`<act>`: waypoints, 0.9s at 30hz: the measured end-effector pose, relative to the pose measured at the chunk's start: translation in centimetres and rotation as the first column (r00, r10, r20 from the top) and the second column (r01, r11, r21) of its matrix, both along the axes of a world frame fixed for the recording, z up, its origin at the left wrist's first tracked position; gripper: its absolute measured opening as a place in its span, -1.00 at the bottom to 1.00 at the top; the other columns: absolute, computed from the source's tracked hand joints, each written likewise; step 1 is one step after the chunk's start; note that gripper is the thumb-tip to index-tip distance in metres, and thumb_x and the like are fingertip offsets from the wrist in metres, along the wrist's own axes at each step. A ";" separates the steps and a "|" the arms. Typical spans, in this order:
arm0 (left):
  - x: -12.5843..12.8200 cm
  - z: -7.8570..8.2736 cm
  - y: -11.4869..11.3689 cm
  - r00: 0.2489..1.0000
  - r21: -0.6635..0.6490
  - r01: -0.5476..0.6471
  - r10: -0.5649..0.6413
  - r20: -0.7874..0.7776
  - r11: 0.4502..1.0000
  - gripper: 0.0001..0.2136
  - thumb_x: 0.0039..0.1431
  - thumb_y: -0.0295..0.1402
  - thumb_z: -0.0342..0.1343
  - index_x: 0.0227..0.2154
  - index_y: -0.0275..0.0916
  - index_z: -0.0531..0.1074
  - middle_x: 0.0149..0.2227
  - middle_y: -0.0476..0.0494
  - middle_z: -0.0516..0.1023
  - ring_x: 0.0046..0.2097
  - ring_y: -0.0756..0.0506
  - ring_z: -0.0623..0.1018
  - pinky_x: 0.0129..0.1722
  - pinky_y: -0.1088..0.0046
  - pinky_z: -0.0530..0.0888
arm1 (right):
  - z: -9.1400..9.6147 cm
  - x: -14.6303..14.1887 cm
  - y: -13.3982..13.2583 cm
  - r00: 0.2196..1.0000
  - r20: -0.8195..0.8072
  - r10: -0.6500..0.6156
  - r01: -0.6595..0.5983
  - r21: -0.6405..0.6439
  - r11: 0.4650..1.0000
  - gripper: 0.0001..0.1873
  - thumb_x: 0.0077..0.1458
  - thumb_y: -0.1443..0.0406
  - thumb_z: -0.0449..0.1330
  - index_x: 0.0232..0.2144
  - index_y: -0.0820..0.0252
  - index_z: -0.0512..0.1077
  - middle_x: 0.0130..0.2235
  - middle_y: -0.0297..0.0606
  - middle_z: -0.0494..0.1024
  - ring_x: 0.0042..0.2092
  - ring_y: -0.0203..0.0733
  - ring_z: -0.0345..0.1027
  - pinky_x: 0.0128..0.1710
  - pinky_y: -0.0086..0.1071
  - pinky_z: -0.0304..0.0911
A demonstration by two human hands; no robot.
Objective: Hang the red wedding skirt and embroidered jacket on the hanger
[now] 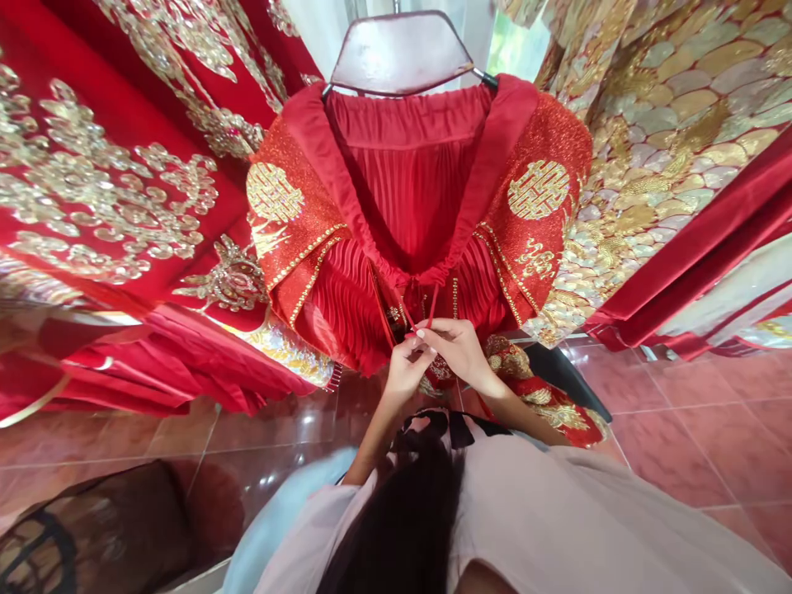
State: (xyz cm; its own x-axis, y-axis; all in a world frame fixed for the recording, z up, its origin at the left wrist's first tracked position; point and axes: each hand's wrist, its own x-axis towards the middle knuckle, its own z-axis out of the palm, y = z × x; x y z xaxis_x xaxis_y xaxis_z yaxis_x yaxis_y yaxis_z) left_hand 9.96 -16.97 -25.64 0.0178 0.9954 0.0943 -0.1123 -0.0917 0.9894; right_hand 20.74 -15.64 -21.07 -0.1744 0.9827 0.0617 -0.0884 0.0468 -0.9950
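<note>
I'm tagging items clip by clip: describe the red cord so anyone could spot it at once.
Find the hanger at top centre, with a red garment hanging from it. Follow its V-shaped neckline down to just above the left hand and right hand. The cord runs from there to both hands as two thin, plain strands, unlike the gold-trimmed panels either side.

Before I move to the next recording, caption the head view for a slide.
Left hand and right hand pinch the red cord of a gold-trimmed red garment on a hanger.
</note>
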 end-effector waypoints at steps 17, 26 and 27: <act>-1.6 5.6 3.6 0.645 0.596 -0.345 0.645 -0.411 0.725 -0.87 0.05 -0.37 0.20 -0.46 -0.26 0.36 -0.44 -0.02 0.35 -0.39 0.01 0.37 -0.34 0.51 0.35 | -0.9 0.0 1.2 0.936 0.340 -0.091 -0.020 0.309 0.951 -0.74 0.13 0.24 0.09 -0.41 0.25 0.53 -0.34 -0.23 0.57 -0.33 -0.24 0.43 -0.26 -0.43 0.25; -1.9 3.7 5.4 0.967 0.225 -0.133 0.177 -0.184 0.965 -0.79 0.12 -0.22 0.09 -0.33 -0.29 0.39 -0.38 -0.12 0.46 -0.32 -0.05 0.48 -0.25 0.45 0.42 | -1.0 0.8 1.7 0.921 0.376 -0.104 -0.020 0.310 0.951 -0.76 0.14 0.26 0.08 -0.44 0.24 0.50 -0.41 -0.26 0.57 -0.36 -0.26 0.45 -0.29 -0.47 0.26; -2.1 3.6 5.4 0.988 0.172 -0.097 0.115 -0.099 0.980 -0.77 0.09 -0.19 0.15 -0.36 -0.28 0.40 -0.42 -0.09 0.45 -0.37 -0.02 0.47 -0.30 0.49 0.41 | -1.0 0.8 1.8 0.924 0.371 -0.097 -0.024 0.307 0.951 -0.75 0.14 0.25 0.08 -0.44 0.24 0.50 -0.42 -0.27 0.56 -0.37 -0.27 0.45 -0.30 -0.48 0.26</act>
State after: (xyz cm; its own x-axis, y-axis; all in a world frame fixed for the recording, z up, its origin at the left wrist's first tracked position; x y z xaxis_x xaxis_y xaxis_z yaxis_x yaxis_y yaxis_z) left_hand 7.89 -11.60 -22.08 -0.0682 0.9628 0.2616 0.0139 -0.2612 0.9652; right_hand 21.59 -13.88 -22.04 -0.2080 0.9338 0.2912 0.2977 0.3440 -0.8905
